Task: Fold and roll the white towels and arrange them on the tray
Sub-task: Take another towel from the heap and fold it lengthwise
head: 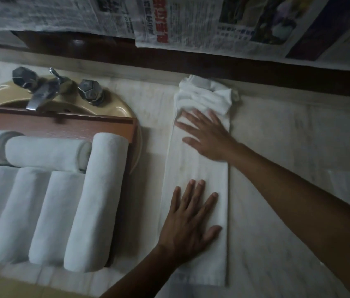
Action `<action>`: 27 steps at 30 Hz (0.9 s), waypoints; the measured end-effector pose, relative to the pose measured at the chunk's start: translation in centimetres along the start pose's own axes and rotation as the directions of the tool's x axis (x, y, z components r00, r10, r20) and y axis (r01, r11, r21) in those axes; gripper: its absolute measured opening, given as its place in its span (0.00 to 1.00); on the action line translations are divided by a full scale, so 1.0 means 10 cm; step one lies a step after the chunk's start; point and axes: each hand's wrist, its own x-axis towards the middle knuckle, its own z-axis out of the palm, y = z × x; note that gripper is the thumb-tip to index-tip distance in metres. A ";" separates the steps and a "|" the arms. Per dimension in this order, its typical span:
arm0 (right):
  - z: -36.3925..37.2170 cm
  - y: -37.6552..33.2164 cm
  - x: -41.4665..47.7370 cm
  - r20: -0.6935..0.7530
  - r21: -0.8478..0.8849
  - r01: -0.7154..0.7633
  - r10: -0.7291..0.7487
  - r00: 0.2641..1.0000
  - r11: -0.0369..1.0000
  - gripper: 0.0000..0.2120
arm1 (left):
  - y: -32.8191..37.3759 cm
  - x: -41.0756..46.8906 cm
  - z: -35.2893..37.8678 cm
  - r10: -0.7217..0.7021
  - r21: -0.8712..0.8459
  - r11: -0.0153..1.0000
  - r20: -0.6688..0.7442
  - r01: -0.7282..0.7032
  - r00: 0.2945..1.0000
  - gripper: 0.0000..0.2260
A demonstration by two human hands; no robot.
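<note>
White folded towel (197, 211), 5 white rolled towels (96, 203), reddish-brown tray (62, 127), tan sink (114, 108), pale marbled surface (277, 147).

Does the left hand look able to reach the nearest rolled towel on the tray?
Probably yes: the left hand lies flat on the folded towel, nothing between it and the rolled towel.

long folded towel (200, 244) beside tray (132, 130)
</note>
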 end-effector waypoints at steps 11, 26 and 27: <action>-0.09 -0.38 -0.32 -0.148 0.328 -0.303 0.365 0.919 0.895 0.25 | 0.00 -0.11 -0.11 0.038 -0.092 0.995 0.089 -0.029 0.995 0.30; 0.40 -1.86 -2.47 -0.221 0.236 -0.581 0.626 0.748 0.779 0.27 | -0.24 -0.56 -0.15 0.004 -0.099 0.995 -0.052 -0.009 0.999 0.29; 0.44 -1.94 -2.51 -0.218 0.208 -0.549 0.586 0.781 0.809 0.27 | -0.20 -0.63 -0.10 0.030 -0.078 0.996 -0.020 -0.031 0.999 0.29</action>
